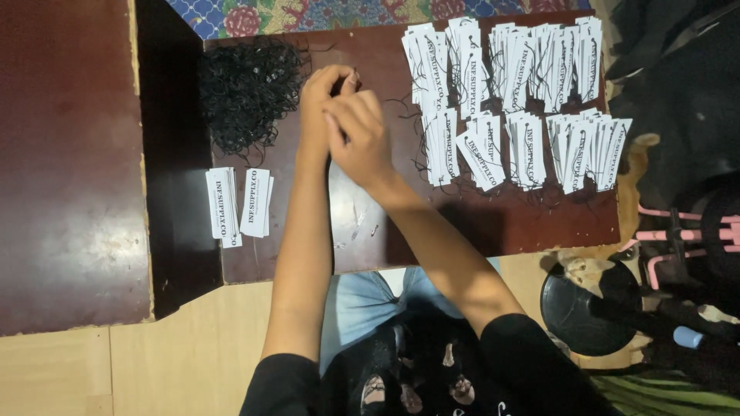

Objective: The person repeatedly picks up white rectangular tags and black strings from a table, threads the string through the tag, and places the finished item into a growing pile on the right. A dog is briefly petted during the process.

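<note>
We see both bare forearms reaching up from black sleeves at the bottom of the view, converging so the two hands meet close together. Our left hand is curled, its fingertips pinched together at the top, while our right hand lies just beside and partly over it, fingers bent inward toward the left. We cannot tell what, if anything, sits between the pinched fingertips.

whatever hands pinch — hidden, tag stacks cut off at top
</note>
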